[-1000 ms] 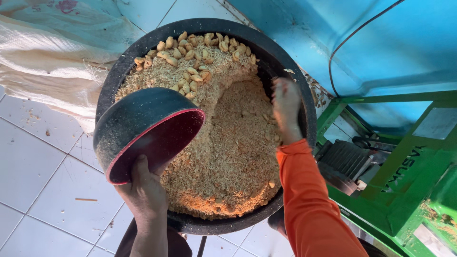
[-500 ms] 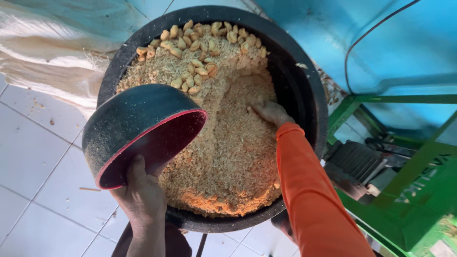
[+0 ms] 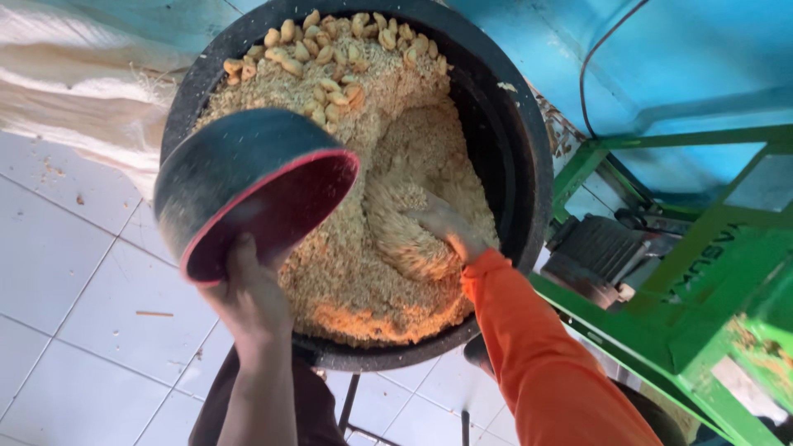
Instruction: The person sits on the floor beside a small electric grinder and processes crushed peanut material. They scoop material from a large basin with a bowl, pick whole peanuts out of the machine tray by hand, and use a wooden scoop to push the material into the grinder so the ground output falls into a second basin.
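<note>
My left hand (image 3: 248, 297) grips the lower rim of a black bowl with a red inside (image 3: 248, 182). I hold it tilted on its side over the left part of a big round black basin (image 3: 529, 165). The basin is heaped with tan crumbly meal (image 3: 347, 281), and a band of pale whole nuts (image 3: 330, 49) lies along its far side. My right hand (image 3: 446, 227), in an orange sleeve, lies flat in the meal at the basin's middle. Its fingers point left, partly sunk in the crumbs, just right of the bowl's mouth.
A green metal machine frame (image 3: 702, 281) stands close on the right, with a grey motor (image 3: 595, 248) beside the basin. A white sack (image 3: 74, 91) lies at the upper left on the white tiled floor (image 3: 74, 314). A blue wall (image 3: 661, 58) rises behind.
My right hand came down from the basin's right rim into the meal and moved left toward the bowl. The bowl shifted slightly right, closer over the meal.
</note>
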{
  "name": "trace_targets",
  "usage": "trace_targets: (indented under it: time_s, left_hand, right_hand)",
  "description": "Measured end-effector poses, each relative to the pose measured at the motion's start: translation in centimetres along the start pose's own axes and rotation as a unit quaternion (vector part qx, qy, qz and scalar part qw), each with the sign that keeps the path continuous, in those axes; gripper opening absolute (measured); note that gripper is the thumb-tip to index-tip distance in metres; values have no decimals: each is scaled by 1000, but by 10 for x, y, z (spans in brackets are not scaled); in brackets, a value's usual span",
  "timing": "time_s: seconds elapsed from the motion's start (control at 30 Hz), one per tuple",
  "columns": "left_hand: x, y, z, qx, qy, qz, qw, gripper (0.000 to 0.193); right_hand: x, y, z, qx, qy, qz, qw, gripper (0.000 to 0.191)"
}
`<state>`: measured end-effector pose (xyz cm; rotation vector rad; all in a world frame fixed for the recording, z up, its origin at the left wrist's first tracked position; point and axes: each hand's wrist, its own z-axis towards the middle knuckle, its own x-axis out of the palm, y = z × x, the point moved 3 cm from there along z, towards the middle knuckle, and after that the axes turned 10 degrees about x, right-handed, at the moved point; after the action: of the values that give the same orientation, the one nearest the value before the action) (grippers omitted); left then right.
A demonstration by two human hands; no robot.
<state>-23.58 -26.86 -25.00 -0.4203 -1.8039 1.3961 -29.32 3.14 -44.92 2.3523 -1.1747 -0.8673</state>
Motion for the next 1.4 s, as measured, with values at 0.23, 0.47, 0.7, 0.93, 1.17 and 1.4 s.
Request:
trace_targets:
  time_s: [0.23, 0.47, 0.7, 0.93, 1.17, 1.4]
  left_hand:
    - [2, -1, 2, -17, 38, 105, 994, 28]
    - [-11, -2, 5, -36, 48, 167, 984, 29]
    - [-11, -14, 11, -15, 34, 121, 992, 35]
    - [-15, -21, 13, -15, 14, 84, 996, 34]
    - [-10, -19, 13, -6, -1, 53, 999, 34]
    - [-9, -1, 17, -10, 21, 20, 1000, 33]
  right_hand:
    - [15, 28, -52, 35, 51, 15, 998, 57]
    - [-77, -8, -50, -240, -241, -266, 902, 16]
    - [-101, -44, -54, -230, -273, -287, 889, 17]
    - [-141, -2, -42, -125, -405, -442, 791, 62]
    - [-152, 5, -7, 21, -418, -506, 754, 76]
    - [-146, -14, -12, 16, -420, -434, 797, 73]
